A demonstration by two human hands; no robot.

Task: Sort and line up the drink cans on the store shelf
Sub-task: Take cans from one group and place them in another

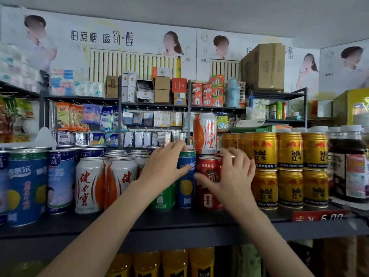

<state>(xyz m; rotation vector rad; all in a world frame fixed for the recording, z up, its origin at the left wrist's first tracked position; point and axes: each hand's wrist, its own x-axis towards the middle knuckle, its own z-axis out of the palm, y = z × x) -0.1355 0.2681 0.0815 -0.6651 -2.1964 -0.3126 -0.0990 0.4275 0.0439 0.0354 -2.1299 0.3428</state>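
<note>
Gold cans (289, 168) at right stand sorted, stacked two high; white-orange cans (105, 184) grouped at left. Centre unsorted (my estimate: half done): left hand (163, 166) grips blue can (186, 176), right hand (233, 176) grips red can (209, 182); stray white-orange can (205, 133) on top.

A dark grey shelf (179, 222) carries the drinks. Taking the red can (209, 182) at its middle as landmark: touching its left side stands a slim blue can (186, 182), then a green can (162, 198), then white-and-orange cans (89, 184), then larger blue cans (26, 186) at the far left. To the right of the red can stand gold cans (289, 188) stacked two high, and beyond them dark jars (347, 166). A red price tag (319, 216) hangs on the shelf edge below the gold cans.
</note>
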